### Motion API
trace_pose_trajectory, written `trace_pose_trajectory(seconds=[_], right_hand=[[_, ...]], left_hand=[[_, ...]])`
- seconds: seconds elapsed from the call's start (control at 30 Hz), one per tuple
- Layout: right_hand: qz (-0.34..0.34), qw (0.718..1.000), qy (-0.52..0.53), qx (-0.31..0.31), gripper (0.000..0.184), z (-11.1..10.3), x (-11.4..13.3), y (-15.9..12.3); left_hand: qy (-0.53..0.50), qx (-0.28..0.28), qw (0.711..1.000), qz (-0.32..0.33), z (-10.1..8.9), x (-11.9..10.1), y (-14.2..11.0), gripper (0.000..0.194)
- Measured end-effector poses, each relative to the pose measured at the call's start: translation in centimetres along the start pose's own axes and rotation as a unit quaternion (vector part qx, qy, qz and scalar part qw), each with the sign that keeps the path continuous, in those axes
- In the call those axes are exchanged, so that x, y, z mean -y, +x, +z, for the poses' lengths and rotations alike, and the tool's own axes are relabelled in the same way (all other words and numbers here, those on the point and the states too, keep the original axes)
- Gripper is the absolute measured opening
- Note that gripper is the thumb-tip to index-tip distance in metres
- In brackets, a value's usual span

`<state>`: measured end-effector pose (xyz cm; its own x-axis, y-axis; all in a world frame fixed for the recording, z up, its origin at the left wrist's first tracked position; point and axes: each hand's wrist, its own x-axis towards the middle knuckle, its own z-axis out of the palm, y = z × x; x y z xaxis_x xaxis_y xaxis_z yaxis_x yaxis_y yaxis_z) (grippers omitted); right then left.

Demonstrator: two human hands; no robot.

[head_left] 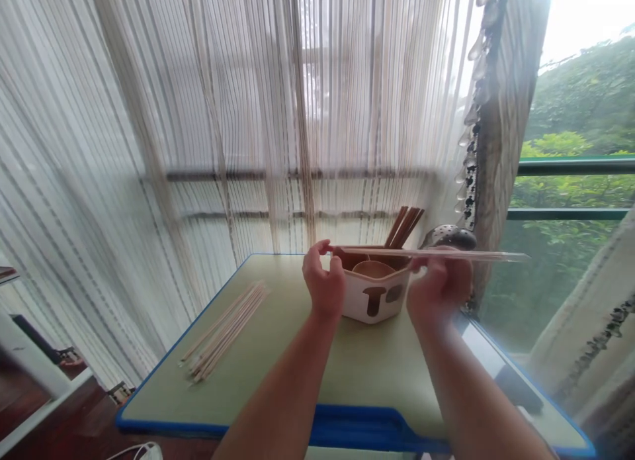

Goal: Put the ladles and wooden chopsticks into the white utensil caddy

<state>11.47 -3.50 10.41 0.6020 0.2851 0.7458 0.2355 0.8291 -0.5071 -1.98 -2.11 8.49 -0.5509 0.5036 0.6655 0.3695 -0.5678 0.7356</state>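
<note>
Level above the table is a thin pair of chopsticks in a clear plastic wrapper [486,255], held across both hands. My left hand [322,284] pinches the wrapper's left end. Slightly blurred, my right hand [439,291] is closed around it farther right, and the wrapper's end sticks out past this hand. Behind and between the hands stands a white utensil holder [374,304] with a brown inside and a brown mark on its front. Several brown chopsticks [404,227] stand in its back part, and a perforated metal skimmer [449,236] shows above my right hand.
Several similar wrapped chopsticks [231,334] lie on the left of the pale green, blue-edged table [278,367]. A flat, dark and light object [513,380] lies at the right edge. Sheer striped curtains [238,129] hang behind; a white cable [149,451] shows at the lower left.
</note>
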Motion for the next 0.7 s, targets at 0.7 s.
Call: trace_pose_trajectory(seconds=[0.7], right_hand=[[-0.135, 0.841, -0.293, 0.434, 0.022, -0.3, -1.7, -0.8]], left_hand=[[0.017, 0.075, 0.996, 0.032, 0.5, -0.9, -1.3, 0.027]])
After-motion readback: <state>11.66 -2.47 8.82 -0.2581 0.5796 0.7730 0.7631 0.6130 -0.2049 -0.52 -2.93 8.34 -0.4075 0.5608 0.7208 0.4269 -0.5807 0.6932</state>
